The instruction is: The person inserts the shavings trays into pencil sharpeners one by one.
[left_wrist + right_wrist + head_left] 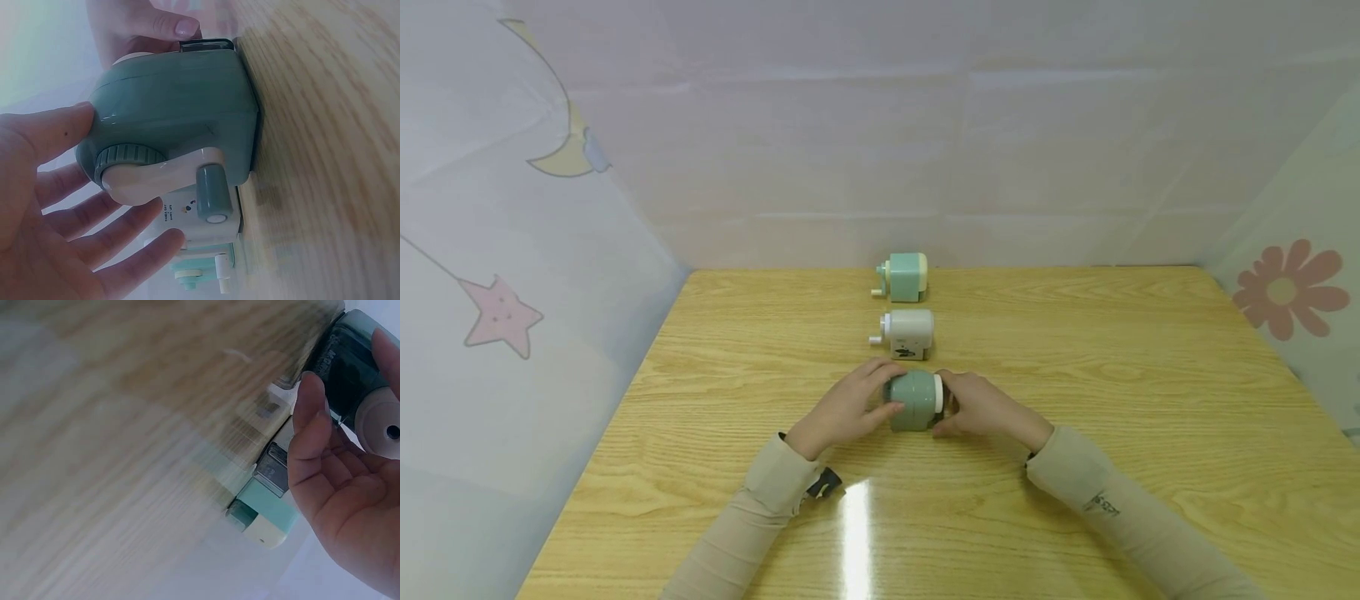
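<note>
A dark green pencil sharpener (pixel 914 402) with a white ring at its right end stands on the wooden table between both hands. My left hand (pixel 850 406) holds it at the crank end, thumb on the near side and fingers spread toward the far side. In the left wrist view the thumb touches the body beside the white crank (pixel 153 178) with its green knob. My right hand (pixel 981 406) grips the opposite end, thumb and fingers around it. Its thumb lies by the dark, see-through shavings drawer (pixel 350 369) in the right wrist view.
Behind it stand a white sharpener (pixel 912 333) with a dark print and, farther back, a mint green sharpener (pixel 907 277), cranks to the left. A patterned cloth wall (pixel 850 150) borders the wooden table (pixel 1112 350) at the back and sides.
</note>
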A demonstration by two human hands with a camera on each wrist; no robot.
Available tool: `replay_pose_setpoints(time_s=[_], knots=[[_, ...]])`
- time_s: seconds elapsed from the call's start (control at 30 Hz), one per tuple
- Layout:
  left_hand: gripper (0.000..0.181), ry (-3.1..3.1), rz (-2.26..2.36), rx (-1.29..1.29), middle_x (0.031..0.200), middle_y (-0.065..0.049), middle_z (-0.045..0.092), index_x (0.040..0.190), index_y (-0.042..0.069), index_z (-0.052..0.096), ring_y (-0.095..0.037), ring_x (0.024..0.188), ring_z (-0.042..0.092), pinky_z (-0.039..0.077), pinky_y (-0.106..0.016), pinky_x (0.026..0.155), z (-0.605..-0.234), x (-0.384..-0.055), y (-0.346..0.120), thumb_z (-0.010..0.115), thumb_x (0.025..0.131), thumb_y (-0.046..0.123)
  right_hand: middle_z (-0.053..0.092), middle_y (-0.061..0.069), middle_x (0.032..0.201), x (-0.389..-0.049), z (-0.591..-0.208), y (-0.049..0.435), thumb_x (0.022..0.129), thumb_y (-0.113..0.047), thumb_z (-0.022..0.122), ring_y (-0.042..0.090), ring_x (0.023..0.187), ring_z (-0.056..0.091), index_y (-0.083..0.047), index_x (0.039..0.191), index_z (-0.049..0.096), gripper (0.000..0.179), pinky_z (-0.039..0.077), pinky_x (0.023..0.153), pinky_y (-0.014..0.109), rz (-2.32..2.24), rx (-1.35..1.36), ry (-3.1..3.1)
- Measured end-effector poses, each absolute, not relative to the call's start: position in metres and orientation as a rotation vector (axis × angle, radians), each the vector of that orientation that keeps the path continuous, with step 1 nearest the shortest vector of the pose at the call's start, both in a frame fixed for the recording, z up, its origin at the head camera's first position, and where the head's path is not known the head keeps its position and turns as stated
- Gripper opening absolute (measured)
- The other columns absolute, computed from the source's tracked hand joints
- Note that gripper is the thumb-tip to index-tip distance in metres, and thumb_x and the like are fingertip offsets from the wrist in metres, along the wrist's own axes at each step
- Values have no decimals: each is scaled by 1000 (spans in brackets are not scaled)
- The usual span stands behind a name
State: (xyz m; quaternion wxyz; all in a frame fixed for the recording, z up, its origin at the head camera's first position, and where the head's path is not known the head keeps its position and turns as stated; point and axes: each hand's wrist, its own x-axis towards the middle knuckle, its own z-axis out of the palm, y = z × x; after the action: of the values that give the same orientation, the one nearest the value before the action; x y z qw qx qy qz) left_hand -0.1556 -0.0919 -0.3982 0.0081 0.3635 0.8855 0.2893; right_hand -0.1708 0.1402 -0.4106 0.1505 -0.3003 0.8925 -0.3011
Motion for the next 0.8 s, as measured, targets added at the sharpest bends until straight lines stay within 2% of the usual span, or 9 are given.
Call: replay_pose_setpoints(time_s=[0.5, 0.8], knots=[[47, 2756, 919, 1139, 125, -6, 48, 129, 6, 46, -18, 111, 49, 43, -32, 93, -399, -157, -91, 60, 88, 26, 59, -1, 87, -173, -414, 143, 69, -20, 81, 9, 67, 51, -2, 116, 50, 60, 46, 56, 24, -955, -890, 2502], [48, 2770, 884, 1153, 123, -7, 50, 126, 4, 48, -20, 109, 51, 44, -32, 91, -395, -157, -90, 64, 86, 24, 59, 2, 92, -177, -417, 136, 66, -24, 82, 11, 71, 53, 1, 120, 47, 69, 47, 59, 25, -962, -823, 2503]])
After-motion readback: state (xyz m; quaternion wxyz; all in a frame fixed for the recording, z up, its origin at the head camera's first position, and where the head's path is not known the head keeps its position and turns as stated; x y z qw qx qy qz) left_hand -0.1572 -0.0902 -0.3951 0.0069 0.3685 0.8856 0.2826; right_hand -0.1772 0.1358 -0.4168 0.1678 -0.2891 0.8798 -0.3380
